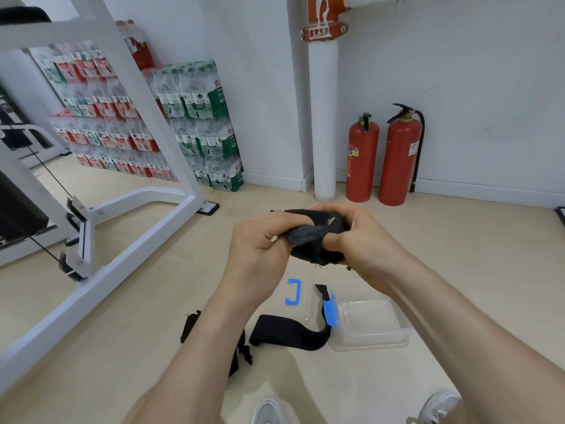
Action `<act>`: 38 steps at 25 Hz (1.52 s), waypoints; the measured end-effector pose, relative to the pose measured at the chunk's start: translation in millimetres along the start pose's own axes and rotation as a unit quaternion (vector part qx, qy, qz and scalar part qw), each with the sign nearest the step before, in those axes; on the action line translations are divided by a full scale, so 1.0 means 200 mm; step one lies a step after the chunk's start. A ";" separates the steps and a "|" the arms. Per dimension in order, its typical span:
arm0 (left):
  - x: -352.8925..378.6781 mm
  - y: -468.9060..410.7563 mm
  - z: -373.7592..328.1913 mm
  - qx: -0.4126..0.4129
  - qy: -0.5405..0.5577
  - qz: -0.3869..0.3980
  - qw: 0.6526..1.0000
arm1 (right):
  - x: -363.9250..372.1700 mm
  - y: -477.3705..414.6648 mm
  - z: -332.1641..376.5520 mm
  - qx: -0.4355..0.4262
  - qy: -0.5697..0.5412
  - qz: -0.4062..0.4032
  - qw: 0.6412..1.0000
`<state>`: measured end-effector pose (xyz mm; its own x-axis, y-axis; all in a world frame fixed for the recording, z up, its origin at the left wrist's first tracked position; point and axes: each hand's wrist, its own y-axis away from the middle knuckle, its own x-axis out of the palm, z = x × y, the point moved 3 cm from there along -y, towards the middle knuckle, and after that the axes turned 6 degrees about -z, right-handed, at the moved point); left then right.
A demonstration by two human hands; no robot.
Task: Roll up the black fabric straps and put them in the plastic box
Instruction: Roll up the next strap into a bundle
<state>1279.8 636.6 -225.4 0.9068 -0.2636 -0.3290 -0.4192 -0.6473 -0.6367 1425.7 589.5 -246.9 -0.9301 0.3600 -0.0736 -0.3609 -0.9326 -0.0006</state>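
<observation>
Your left hand (pixel 260 240) and right hand (pixel 360 237) both pinch a bunched strap (pixel 312 237) held above the floor | box (pixel 367 344) lies below, slightly right, nearer your right hand | spare strap (pixel 290 332) touches its left side.

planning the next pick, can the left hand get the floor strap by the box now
Likely not yet: left hand grips the held strap; the floor strap itself lies uncovered.
</observation>
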 end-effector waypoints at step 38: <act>0.03 -0.02 0.10 -0.295 0.205 -0.058 0.932 | 0.07 -0.01 -0.04 -0.021 -0.007 -0.051 0.998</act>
<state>1284.9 652.2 -239.6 0.9364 -0.3393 0.0890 -0.3284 -0.9371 -0.1180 1413.5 595.8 -255.8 -0.8897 0.4530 -0.0571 -0.4508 -0.8913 -0.0487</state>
